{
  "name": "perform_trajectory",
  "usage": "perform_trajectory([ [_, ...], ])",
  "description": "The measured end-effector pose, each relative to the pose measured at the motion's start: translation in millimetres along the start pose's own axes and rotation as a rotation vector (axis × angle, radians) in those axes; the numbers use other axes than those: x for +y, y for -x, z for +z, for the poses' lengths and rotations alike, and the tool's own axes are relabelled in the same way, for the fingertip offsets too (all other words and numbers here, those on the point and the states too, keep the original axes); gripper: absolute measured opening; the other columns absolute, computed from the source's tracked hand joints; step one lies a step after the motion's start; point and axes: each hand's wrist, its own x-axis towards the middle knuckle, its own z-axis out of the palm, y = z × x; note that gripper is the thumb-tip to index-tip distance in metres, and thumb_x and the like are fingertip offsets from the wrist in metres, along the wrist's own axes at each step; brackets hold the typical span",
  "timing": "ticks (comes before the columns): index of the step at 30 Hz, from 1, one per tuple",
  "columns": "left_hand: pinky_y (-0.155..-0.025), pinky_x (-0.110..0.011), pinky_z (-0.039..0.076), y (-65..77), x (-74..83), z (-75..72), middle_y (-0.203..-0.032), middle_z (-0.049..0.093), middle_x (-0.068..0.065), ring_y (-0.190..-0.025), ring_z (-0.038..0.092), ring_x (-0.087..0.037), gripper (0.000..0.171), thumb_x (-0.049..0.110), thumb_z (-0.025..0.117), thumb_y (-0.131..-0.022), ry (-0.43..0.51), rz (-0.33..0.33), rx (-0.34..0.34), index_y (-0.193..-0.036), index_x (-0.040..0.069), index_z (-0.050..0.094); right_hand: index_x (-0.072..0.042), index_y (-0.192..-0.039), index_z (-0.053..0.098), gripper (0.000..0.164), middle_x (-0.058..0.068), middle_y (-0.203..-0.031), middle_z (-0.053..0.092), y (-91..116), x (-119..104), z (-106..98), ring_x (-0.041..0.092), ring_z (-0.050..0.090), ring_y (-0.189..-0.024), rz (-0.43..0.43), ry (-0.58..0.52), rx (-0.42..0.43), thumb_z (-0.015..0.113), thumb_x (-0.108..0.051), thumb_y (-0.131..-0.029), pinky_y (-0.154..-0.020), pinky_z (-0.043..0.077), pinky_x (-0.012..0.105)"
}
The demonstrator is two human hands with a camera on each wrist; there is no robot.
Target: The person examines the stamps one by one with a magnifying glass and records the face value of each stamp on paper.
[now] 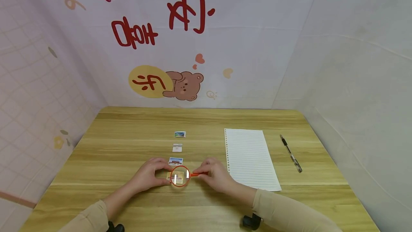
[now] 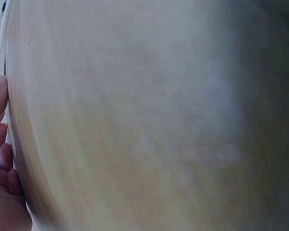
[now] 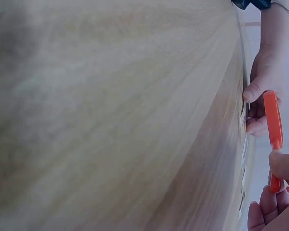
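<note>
In the head view my right hand (image 1: pixel 216 175) pinches the handle of a red-rimmed magnifying glass (image 1: pixel 193 174) between thumb and fingers. The orange rim and handle (image 3: pixel 273 120) show edge-on above the table in the right wrist view. Beneath the lens lies a small yellowish postage stamp (image 1: pixel 169 177), partly seen through the glass with bright reflections over it. My left hand (image 1: pixel 148 175) holds this stamp at its left side, index finger by the upper corner and thumb by the lower one. Just beyond it lies a stamp with a red building (image 1: pixel 175 161).
Farther back, a pale stamp (image 1: pixel 177 148) and a blue-green stamp (image 1: pixel 180 134) continue the column. Right of the hands lies a lined sheet of paper (image 1: pixel 248 153) with a punched edge, then a black pen (image 1: pixel 291 154). Cloth walls border the wooden table (image 1: pixel 116 135).
</note>
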Motion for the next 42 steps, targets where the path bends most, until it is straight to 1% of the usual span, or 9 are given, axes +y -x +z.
perform_trajectory([
  [4, -0.093, -0.051, 0.046, 0.1, -0.5, 0.4, -0.112, 0.065, 0.003, -0.111, 0.056, -0.024, 0.035, 0.036, 0.088, -0.074, 0.003, -0.002, -0.002, -0.104, 0.025, 0.075, -0.018, -0.096, 0.081, 0.018, -0.012, -0.083, 0.06, 1, 1, -1, 0.007, 0.052, -0.082, 0.022, 0.0, -0.006, 0.081, -0.007, -0.081, -0.073, 0.043, 0.023],
  [8, -0.093, -0.051, 0.046, 0.4, -1.8, 1.2, -0.113, 0.065, 0.002, -0.111, 0.057, -0.024, 0.036, 0.034, 0.088, -0.073, 0.003, 0.002, -0.004, -0.105, 0.023, 0.075, -0.018, -0.096, 0.082, 0.018, -0.012, -0.084, 0.061, 2, 2, -3, 0.007, 0.053, -0.082, 0.032, 0.008, -0.008, 0.081, -0.008, -0.081, -0.073, 0.044, 0.024],
  [15, -0.094, -0.048, 0.046, 0.4, -3.4, 1.8, -0.112, 0.065, 0.004, -0.11, 0.057, -0.024, 0.036, 0.031, 0.089, -0.072, -0.004, 0.011, 0.007, -0.104, 0.021, 0.075, -0.017, -0.097, 0.082, 0.018, -0.012, -0.087, 0.063, 1, 8, -10, 0.009, 0.055, -0.086, 0.112, -0.023, -0.006, 0.08, -0.007, -0.082, -0.074, 0.047, 0.026],
  [19, -0.093, -0.048, 0.047, 0.6, -2.9, 1.3, -0.112, 0.065, 0.004, -0.11, 0.057, -0.023, 0.036, 0.031, 0.089, -0.072, -0.001, 0.012, 0.007, -0.104, 0.02, 0.075, -0.015, -0.097, 0.082, 0.018, -0.009, -0.087, 0.066, -1, 16, -15, 0.012, 0.058, -0.086, 0.116, -0.029, 0.03, 0.08, -0.005, -0.081, -0.073, 0.049, 0.028],
  [25, -0.093, -0.049, 0.046, 0.9, -1.7, 0.3, -0.112, 0.064, 0.005, -0.11, 0.056, -0.024, 0.036, 0.032, 0.089, -0.073, 0.011, -0.003, -0.003, -0.104, 0.021, 0.075, -0.016, -0.094, 0.082, 0.018, -0.008, -0.087, 0.067, -5, 28, -22, 0.011, 0.058, -0.082, 0.125, 0.003, 0.091, 0.082, -0.005, -0.079, -0.07, 0.047, 0.026],
  [30, -0.093, -0.049, 0.046, 1.3, -2.3, 0.9, -0.113, 0.064, 0.005, -0.11, 0.056, -0.024, 0.036, 0.034, 0.088, -0.073, 0.005, -0.005, -0.005, -0.105, 0.022, 0.075, -0.016, -0.093, 0.082, 0.019, -0.007, -0.086, 0.066, -7, 36, -26, 0.012, 0.057, -0.08, 0.166, 0.016, 0.108, 0.082, -0.004, -0.079, -0.068, 0.047, 0.025],
  [37, -0.092, -0.049, 0.047, 1.6, -2.3, 1.3, -0.113, 0.064, 0.005, -0.11, 0.056, -0.023, 0.036, 0.034, 0.088, -0.074, 0.006, -0.004, -0.004, -0.105, 0.022, 0.075, -0.014, -0.092, 0.082, 0.016, -0.007, -0.086, 0.067, -11, 43, -28, 0.014, 0.059, -0.083, 0.26, 0.037, 0.146, 0.082, -0.005, -0.079, -0.073, 0.047, 0.03],
  [42, -0.092, -0.049, 0.047, 2.0, -2.1, 1.4, -0.113, 0.064, 0.005, -0.11, 0.056, -0.024, 0.036, 0.033, 0.088, -0.074, 0.013, -0.008, -0.007, -0.105, 0.021, 0.075, -0.014, -0.09, 0.082, 0.016, -0.005, -0.084, 0.068, -14, 49, -28, 0.016, 0.06, -0.08, 0.265, 0.047, 0.181, 0.083, -0.004, -0.078, -0.071, 0.047, 0.031],
])
